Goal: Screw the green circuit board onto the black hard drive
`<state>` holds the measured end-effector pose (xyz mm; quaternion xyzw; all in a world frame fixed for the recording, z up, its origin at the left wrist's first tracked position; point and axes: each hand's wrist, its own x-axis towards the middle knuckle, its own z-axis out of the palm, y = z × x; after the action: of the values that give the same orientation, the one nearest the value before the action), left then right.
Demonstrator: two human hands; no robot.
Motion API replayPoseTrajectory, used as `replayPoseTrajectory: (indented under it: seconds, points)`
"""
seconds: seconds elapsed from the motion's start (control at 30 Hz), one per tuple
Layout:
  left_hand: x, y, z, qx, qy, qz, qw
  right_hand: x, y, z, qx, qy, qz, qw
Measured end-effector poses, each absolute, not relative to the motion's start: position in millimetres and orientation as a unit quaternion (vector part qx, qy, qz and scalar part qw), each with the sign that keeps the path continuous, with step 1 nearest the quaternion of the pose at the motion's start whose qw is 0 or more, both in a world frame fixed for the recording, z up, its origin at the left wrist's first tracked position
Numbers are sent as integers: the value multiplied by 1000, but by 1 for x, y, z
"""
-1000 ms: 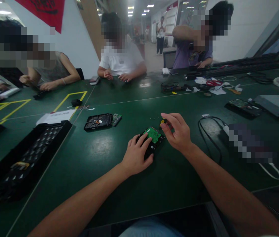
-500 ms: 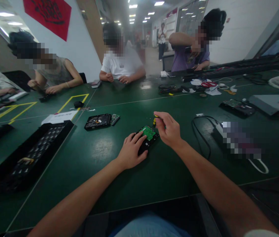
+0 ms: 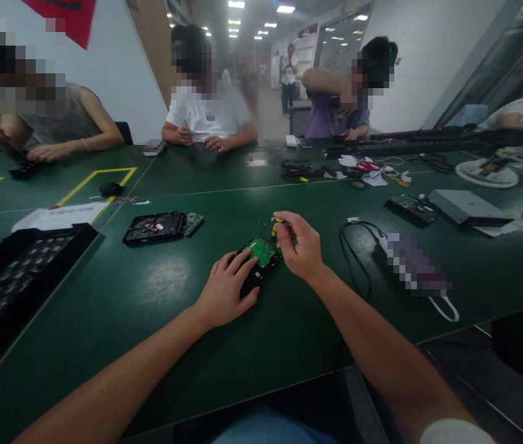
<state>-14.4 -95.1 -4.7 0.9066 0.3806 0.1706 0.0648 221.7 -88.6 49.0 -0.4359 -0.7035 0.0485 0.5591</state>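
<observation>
A black hard drive with a green circuit board on top lies on the dark green table in front of me. My left hand rests on its near end, fingers spread over the black casing. My right hand is pinched round a small screwdriver with a yellow and black handle, whose tip points down at the board's far right corner. Tiny screws lie on the table just beyond the drive.
A second opened hard drive lies to the left, beside a black compartment tray. A black cable and white power strip sit to the right. Other people sit along the table's far side, with tools and parts scattered near them.
The camera has swung right, so everything has shifted left in view. Both hands keep the same hold on the drive and screwdriver.
</observation>
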Motion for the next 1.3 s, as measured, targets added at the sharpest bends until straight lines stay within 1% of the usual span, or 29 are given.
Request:
replayPoseTrajectory:
  seconds: [0.2,0.37,0.53,0.67,0.73,0.87,0.93,1.03,1.2,1.3]
  points:
    - [-16,-95,-7,906,378,180,62,215,-85,51,-436,-685,104,574]
    - [-16,-95,-6,904,380,182,68,214,-81,59,-448,-677,145,565]
    - [-16,-97,-1,904,381,176,78,211,-73,82,-467,-693,185,518]
    - [-17,-96,2,903,382,176,86,205,-67,89,-467,-711,185,492]
    - [-17,-96,2,904,379,177,89,203,-64,85,-465,-701,193,506]
    - [-18,-94,0,905,375,179,91,204,-62,73,-451,-643,234,573]
    - [-18,-94,-1,906,374,177,90,206,-62,69,-441,-621,262,592]
    - [-17,-93,-1,908,370,178,85,209,-65,66,-429,-616,289,594]
    - [-18,-92,-1,909,362,185,86,211,-73,65,-416,-633,268,594]
    - [-18,-88,1,915,351,181,83,212,-75,63,-414,-630,280,594]
